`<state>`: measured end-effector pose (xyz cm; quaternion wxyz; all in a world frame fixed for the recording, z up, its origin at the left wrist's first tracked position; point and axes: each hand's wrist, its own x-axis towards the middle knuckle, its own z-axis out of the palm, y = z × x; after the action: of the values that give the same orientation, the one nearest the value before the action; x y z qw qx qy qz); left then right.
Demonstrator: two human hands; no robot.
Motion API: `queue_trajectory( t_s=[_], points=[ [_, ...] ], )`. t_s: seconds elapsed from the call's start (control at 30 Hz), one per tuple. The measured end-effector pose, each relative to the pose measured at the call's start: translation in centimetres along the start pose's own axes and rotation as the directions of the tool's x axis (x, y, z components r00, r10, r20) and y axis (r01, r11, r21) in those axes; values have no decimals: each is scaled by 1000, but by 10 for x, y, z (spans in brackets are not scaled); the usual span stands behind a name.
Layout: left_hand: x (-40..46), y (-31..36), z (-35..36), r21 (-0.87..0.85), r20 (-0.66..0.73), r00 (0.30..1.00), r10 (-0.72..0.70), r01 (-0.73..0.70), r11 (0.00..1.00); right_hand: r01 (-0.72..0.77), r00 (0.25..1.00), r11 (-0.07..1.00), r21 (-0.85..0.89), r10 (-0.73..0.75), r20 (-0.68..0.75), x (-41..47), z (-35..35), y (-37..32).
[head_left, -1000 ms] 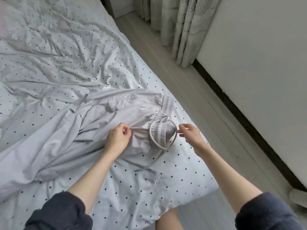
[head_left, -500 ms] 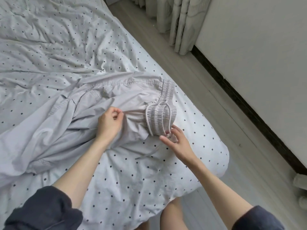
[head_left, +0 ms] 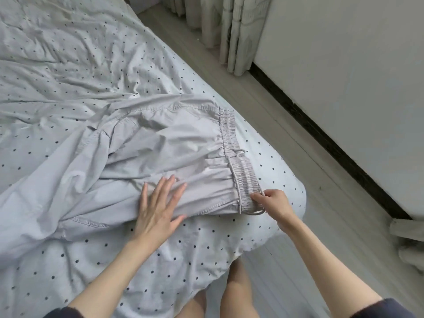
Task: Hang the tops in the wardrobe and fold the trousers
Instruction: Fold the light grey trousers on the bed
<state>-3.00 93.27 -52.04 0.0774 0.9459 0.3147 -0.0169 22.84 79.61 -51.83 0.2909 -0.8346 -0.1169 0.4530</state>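
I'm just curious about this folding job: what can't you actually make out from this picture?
- Trousers: the legs run off the left edge of the head view, so their ends are cut off.
- Right hand: its fingertips curl into the waistband, so the exact grip is hidden.
- Left hand: it hides the cloth it presses flat.
- Tops and wardrobe: not in view.
- Pale thing at the right edge: cut off, unidentifiable.

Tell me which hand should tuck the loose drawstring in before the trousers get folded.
Right, probably. The right hand already pinches the waistband where the drawstring loops. The left hand lies flat on the trousers, holding the fabric smooth.
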Motion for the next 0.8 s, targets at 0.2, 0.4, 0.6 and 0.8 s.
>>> queue_trajectory(
  t_s=[0.2,0.4,0.6,0.8],
  points=[
    [-5,33,21,9,43,996,78,-78,997,-62,987,987,146,82,-136,0,-41,11],
    [-8,53,40,-141,50,981,187,-179,974,-108,965,978,-178,60,-255,4,-41,37],
    [-17,52,24,-147,73,995,73,-62,987,60,951,927,-370,-166,-262,-3,-15,12],
    [-50,12,0,-181,-171,943,-286,256,950,422,837,685,-595,-547,-36,-17,37,-31]
  ],
)
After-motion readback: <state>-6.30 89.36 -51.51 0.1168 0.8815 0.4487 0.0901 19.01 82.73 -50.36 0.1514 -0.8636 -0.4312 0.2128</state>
